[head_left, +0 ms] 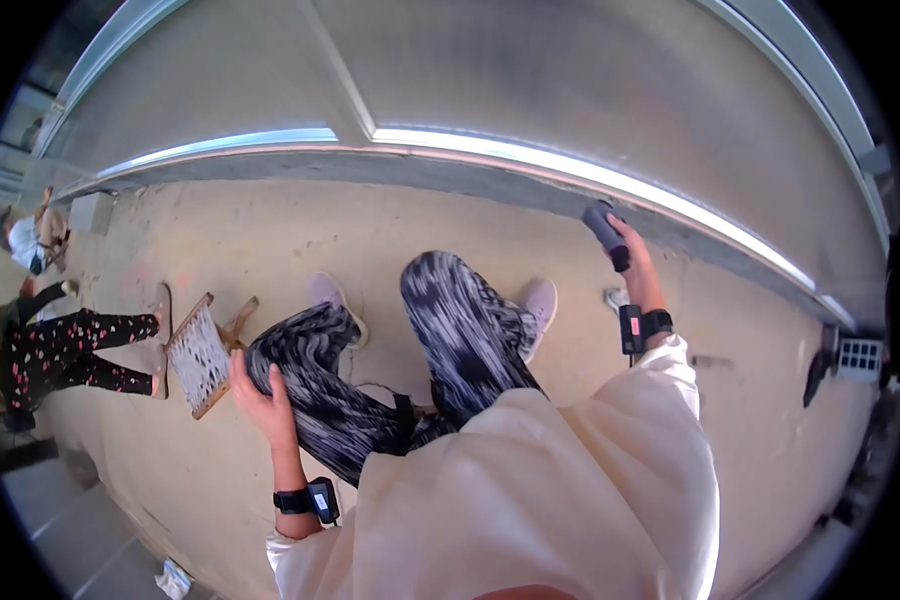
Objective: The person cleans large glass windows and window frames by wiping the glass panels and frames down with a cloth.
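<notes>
My right hand is stretched out to the right, its fingers closed round a dark grey cylindrical object with a black end. I cannot make out its exact kind. My left hand is beside my left knee, thumb apart from the fingers, and nothing shows in it. Close to its fingertips is a small wooden folding stool with a white-and-dark patterned seat; whether they touch it I cannot tell. My legs in patterned trousers are bent between the two hands.
A long translucent panel wall with a low grey ledge runs ahead. At left stands a person in flowered trousers; another person sits farther off near a pale block. A white crate lies far right.
</notes>
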Tool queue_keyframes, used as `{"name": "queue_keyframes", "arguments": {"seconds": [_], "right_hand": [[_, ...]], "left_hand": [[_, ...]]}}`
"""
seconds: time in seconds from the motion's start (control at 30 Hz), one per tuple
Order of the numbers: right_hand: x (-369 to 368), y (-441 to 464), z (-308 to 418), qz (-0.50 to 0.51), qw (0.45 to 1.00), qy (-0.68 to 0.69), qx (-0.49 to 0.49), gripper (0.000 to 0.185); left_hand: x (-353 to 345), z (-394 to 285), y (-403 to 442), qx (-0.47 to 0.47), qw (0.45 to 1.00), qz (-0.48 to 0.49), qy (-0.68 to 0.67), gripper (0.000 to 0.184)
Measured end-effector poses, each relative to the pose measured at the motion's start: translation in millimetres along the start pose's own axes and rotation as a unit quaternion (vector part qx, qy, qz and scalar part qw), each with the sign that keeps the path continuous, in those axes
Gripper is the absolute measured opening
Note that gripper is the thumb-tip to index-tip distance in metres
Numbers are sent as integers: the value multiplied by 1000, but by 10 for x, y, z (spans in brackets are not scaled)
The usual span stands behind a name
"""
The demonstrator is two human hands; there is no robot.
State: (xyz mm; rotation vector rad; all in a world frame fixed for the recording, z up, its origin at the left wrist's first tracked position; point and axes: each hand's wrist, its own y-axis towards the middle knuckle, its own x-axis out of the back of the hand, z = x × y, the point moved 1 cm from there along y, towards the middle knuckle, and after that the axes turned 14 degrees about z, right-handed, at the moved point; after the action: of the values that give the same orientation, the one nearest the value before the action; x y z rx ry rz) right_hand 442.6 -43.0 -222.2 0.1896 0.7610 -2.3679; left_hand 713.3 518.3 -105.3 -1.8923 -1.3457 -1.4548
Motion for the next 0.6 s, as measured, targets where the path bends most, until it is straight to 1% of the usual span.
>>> {"name": "queue_keyframes", "arguments": {"seconds": [0.03,0.07,0.1,0.13,0.17,0.2,0.27,0.3,0.33,0.37,0.4,0.43,0.47,0.5,0.53,0.57,0.6], "right_hand": [[-89,-155,-38,48,999,19,-6,37],[-484,-499,107,49,998,17,-19,40],[-623,-604,13,96,994,54,-16,44],[-759,-691,-62,165,981,98,-21,47],[-1091,-968,8,204,972,119,-2,50],[-1322,-1124,-5,229,965,125,-7,52],[-1821,-1412,-5,309,943,126,22,51],[-2046,-1545,-10,342,930,137,1,52],[-2257,-1623,-38,362,923,129,5,54],[-2430,-1644,-111,371,926,70,18,56],[-2608,-1673,-163,385,919,32,78,57],[-2753,-1697,-192,398,913,23,91,57],[-2884,-1714,-235,414,904,15,102,56],[-2997,-1711,-263,421,899,7,117,55],[-3078,-1687,-320,440,891,-3,111,55],[-3150,-1660,-352,433,894,-32,116,55],[-3226,-1637,-405,427,893,-62,124,54]], "left_hand": [[38,-139,57,-30,997,-26,60,52],[53,-313,150,-36,998,-17,55,52],[53,-497,175,-71,998,-1,3,53],[62,-713,206,-101,994,20,-48,53],[42,-958,230,-116,984,71,-115,52],[-6,-1184,237,-128,968,124,-179,52],[-257,-1452,206,-135,895,251,-343,53],[-313,-1643,180,-110,838,288,-449,57],[-338,-1814,167,-83,770,312,-551,61],[-420,-1879,157,-82,735,302,-601,65],[-489,-1907,167,-84,698,287,-651,69],[-474,-1901,204,-65,725,265,-632,73],[-462,-1818,237,-63,732,245,-633,73],[-460,-1723,273,-38,725,229,-649,74],[-458,-1629,286,-12,715,215,-666,75],[-374,-1583,299,17,709,200,-676,70],[-351,-1494,314,23,712,177,-679,70]]}}
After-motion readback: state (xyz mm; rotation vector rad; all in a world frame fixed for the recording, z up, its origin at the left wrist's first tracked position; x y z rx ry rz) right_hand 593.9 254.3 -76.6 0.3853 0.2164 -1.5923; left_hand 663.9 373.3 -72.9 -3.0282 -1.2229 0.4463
